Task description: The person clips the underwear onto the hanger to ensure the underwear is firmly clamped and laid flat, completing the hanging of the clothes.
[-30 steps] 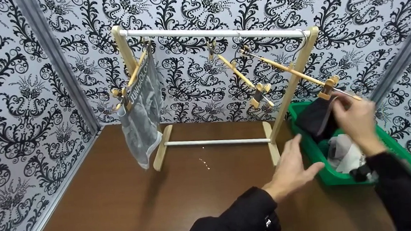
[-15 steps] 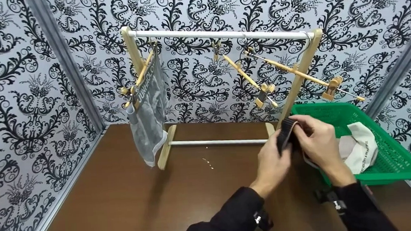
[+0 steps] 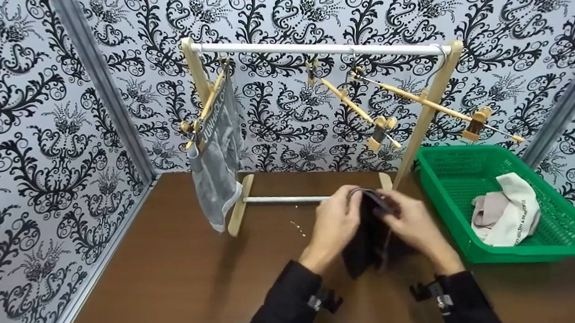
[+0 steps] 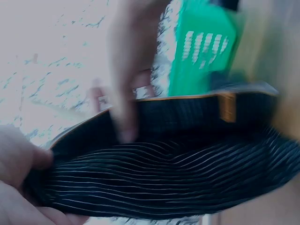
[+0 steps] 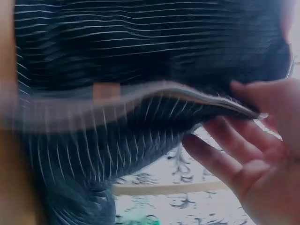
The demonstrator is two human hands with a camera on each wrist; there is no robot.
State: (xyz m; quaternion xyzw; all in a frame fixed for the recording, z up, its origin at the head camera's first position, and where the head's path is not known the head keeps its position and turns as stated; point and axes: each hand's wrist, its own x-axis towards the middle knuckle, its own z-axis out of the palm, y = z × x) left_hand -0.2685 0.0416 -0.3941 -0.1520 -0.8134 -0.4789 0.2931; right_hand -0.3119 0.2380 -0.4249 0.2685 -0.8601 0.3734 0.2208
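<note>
Now both hands (image 3: pixel 337 217) (image 3: pixel 412 220) hold striped garment (image 3: pixel 359 253); shorts (image 3: pixel 217 173) read "JUNHAOLO".

Across the top and down the left of the head view, black-and-white scrollwork wallpaper (image 3: pixel 268 3) with a grey strip (image 3: pixel 100 78) at upper left; below, brown tabletop (image 3: pixel 175 288) with pale specks (image 3: pixel 297 227) near the centre; upper middle, wooden rack (image 3: pixel 419 133) with white rail (image 3: pixel 318 48); centre-left, grey lettered garment (image 3: pixel 215 166) clipped to a hanger (image 3: pixel 213 102); upper right, two clip hangers (image 3: pixel 449 110); right edge, green basket (image 3: pixel 533 254) with white printed cloth (image 3: pixel 524 202) and pinkish cloth (image 3: pixel 491 211).
</note>
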